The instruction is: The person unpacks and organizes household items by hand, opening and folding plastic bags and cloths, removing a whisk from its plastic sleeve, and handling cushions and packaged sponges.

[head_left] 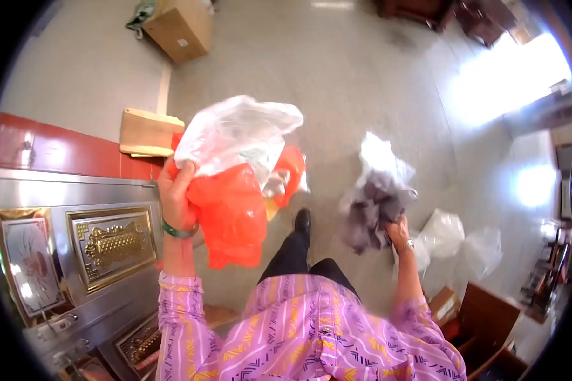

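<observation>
On the left, my left hand (179,190) is closed on a bunch of plastic bags. An orange-red bag (227,213) hangs down from it, and a clear white bag (238,130) billows out above. Behind these shows another orange bag (292,170) with something pale by it. Out to the right, my right hand (397,232) grips a dark grey bag (375,209), crumpled and bunched up. A whitish plastic bag (380,159) spreads from the far side of the grey one. The fingertips of my right hand are partly hidden by the grey folds.
Clear plastic bags (443,233) lie on the floor at the right. A metal door with gold panels (113,244) stands at the left, near a wooden board (147,132). A cardboard box (179,30) is at the top, an open brown box (486,317) at lower right.
</observation>
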A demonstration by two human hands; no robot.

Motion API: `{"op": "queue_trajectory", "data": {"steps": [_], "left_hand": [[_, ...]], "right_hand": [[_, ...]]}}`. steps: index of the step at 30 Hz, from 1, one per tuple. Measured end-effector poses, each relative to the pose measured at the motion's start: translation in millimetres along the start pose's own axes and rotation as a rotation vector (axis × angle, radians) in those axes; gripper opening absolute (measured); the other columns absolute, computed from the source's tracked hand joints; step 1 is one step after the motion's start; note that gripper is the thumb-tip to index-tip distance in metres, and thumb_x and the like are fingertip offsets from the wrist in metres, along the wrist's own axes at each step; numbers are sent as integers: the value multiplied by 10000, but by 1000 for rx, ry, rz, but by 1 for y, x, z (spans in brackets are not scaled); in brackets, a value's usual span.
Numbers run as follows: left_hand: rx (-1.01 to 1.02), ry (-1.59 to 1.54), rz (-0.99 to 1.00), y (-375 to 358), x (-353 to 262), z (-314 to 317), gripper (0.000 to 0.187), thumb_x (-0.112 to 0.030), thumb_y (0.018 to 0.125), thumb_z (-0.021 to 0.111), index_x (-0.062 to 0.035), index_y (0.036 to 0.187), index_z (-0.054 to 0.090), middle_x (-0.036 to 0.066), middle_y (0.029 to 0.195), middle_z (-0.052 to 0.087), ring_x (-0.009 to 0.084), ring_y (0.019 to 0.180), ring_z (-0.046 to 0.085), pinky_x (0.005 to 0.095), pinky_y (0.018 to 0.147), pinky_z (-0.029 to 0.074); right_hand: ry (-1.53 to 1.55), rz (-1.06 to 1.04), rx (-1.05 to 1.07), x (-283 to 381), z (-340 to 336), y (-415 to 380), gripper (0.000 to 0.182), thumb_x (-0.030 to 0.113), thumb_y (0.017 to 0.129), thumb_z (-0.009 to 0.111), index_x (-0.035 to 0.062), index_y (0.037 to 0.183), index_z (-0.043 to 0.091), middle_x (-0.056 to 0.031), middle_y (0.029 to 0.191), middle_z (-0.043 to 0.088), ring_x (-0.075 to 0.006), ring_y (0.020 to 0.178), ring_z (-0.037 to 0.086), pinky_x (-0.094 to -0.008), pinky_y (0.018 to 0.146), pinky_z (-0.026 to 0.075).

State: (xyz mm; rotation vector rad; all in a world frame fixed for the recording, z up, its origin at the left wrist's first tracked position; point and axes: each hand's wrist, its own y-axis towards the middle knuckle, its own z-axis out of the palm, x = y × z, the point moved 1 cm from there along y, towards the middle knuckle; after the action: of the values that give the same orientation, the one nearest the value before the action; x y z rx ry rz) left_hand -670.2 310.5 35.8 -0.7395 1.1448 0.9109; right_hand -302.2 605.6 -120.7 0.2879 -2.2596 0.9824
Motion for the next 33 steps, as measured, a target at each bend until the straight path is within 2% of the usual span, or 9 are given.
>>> {"op": "queue_trajectory", "data": {"steps": [2, 4, 7, 8, 11, 13, 26, 29, 33], "left_hand": [[-41, -250, 4, 41, -20, 7, 195, -96, 835, 518, 2, 1003, 537, 49, 894, 578, 128, 817, 558, 277, 710, 466], [-78, 228, 134, 61, -28, 18, 161, -84, 835, 513, -1, 970, 546, 39, 873, 578, 118, 791, 554, 263, 694, 464], [-197, -102, 98, 105, -22, 30, 132, -83, 830, 528, -9, 936, 554, 29, 860, 575, 107, 771, 546, 247, 682, 456], [-241, -215, 104, 122, -22, 32, 129, -84, 825, 537, -12, 931, 556, 24, 856, 572, 102, 767, 540, 245, 678, 450], [-280, -78, 132, 154, -23, 27, 161, -113, 795, 588, -24, 927, 562, 32, 851, 572, 116, 748, 544, 253, 660, 452], [-362, 52, 128, 189, -10, 16, 172, -130, 782, 610, -33, 917, 568, 42, 850, 576, 130, 743, 554, 259, 659, 461], [-731, 52, 61, 292, 47, -60, 221, -81, 831, 541, 28, 1023, 531, 132, 1002, 579, 238, 900, 577, 361, 774, 493], [-738, 9, 97, 282, 26, -60, 225, -98, 831, 552, 27, 1017, 534, 129, 985, 584, 234, 886, 577, 351, 760, 493], [-788, 110, 45, 343, 51, -77, 260, -105, 805, 582, 12, 1034, 544, 95, 997, 583, 183, 881, 570, 296, 774, 469]], "right_hand": [[721, 160, -95, 22, -7, 22, 497, 77, 629, 669, 1, 1086, 487, -132, 993, 571, -256, 880, 544, -347, 797, 425], [1130, 18, 132, 72, -32, 34, 506, 78, 620, 681, 6, 1080, 484, -131, 1017, 564, -255, 896, 543, -356, 805, 426], [225, -131, -104, 78, -33, 98, 479, -5, 659, 612, 16, 1123, 493, -110, 1087, 548, -264, 975, 527, -365, 853, 418], [216, -148, -103, 84, -41, 115, 479, -5, 659, 612, 16, 1123, 493, -110, 1087, 548, -264, 975, 527, -365, 853, 418], [987, -137, 167, 173, -60, 101, 484, 1, 692, 586, -3, 1163, 477, -109, 1130, 535, -226, 1005, 517, -319, 861, 417], [718, -110, 175, 201, -71, 141, 445, 11, 687, 612, -35, 1118, 511, -102, 1081, 558, -216, 928, 551, -314, 833, 439], [762, -205, 744, 380, -22, 412, 450, -51, 681, 635, -4, 1111, 511, -105, 1068, 561, -229, 980, 538, -345, 866, 434], [691, -234, 498, 439, -6, 401, 421, -4, 679, 649, -55, 1072, 508, -125, 1014, 577, -234, 970, 543, -347, 833, 453], [533, -51, 520, 511, 52, 448, 391, 4, 679, 629, -95, 1034, 502, -178, 956, 575, -263, 876, 575, -363, 746, 489]]}}
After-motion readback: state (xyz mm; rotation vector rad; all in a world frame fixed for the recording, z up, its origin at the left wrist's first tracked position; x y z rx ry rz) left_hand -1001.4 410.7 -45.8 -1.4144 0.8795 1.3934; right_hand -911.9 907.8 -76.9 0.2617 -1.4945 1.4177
